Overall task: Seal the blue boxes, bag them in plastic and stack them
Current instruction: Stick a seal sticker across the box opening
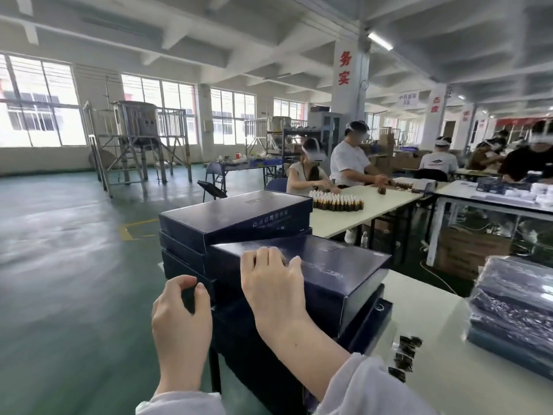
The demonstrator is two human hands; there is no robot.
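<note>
Well, from my end the job looks partly done: a pile of bagged boxes (514, 301), shiny in plastic, already sits stacked at the right of the white table (437, 322), while a stack of bare blue boxes (233, 217) at the table's left end has no plastic on it yet. The front blue box (335, 268) lies tilted on lower boxes just before that stack, and the right hand (272, 283) lies across its near edge with fingers curled over the lid, gripping it, I judge, to draw it in for sealing. The left hand (179, 319) is apart from the right, its fingers bent at the corner of a lower box; the blur keeps me from telling whether it holds anything. Small black seals (404, 354) lie on the table near the right arm. The tall bare stack crowds the workspace, and a shove could topple it off the edge.
</note>
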